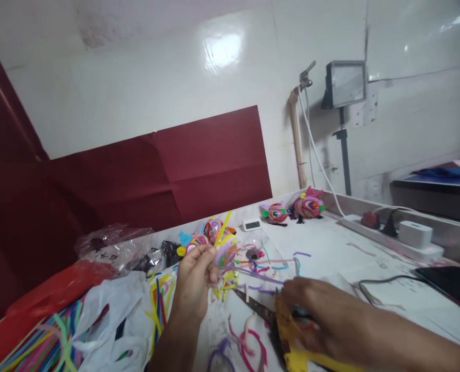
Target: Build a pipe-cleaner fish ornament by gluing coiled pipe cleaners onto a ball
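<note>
My left hand (199, 271) is closed in a pinch, with a yellow pipe cleaner (223, 227) rising from its fingertips. Right beside those fingers is a colourful pipe-cleaner craft piece (229, 251); whether they grip it too I cannot tell. A purple pipe cleaner (255, 274) stretches from near my left fingers toward my right hand (311, 310). That hand is curled around the yellow handles of a pair of scissors (266, 312), partly blurred, with the dark blades pointing at my left hand. Cut pipe-cleaner bits (249, 343) lie under the blades.
Finished colourful figures (309, 203) stand at the tray's back edge, near a small digital timer (252, 225). Bundled pipe cleaners (32, 346) and plastic bags (111, 310) fill the left. A power strip (393, 240), a cable and a phone (453, 284) lie at right.
</note>
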Demonstrator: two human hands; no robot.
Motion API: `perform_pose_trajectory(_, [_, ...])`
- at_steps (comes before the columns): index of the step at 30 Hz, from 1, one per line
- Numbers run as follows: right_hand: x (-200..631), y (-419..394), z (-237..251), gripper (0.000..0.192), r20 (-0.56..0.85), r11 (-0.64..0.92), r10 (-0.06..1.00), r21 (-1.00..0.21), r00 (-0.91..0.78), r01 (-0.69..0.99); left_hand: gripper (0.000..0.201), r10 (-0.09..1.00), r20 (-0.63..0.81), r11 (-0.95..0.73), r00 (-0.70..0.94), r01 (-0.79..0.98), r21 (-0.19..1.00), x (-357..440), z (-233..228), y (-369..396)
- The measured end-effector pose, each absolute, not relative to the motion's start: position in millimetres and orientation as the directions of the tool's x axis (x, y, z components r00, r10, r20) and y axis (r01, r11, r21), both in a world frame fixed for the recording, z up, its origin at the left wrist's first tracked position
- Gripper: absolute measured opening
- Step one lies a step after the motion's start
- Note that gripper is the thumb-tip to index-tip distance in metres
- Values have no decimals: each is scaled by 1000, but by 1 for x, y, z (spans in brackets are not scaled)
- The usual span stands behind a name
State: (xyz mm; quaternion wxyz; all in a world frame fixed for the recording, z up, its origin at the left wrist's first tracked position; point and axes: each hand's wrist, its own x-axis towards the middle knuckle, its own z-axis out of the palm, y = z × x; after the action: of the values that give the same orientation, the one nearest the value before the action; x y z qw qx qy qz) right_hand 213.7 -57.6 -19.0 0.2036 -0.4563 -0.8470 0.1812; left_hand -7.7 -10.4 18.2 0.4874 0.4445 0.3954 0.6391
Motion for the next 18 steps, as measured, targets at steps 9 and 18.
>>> perform_pose_trajectory(9, [209, -59, -88, 50, 77, 497, 866, -247, -494, 832, 31, 970, 205, -235, -132, -286, 929, -7, 19, -13])
perform_pose_trajectory(18, [220, -74, -69, 43, 235, 563, 825, -402, -514, 722, 27, 976, 191, -214, -108, -272, 938, -7, 16, -13])
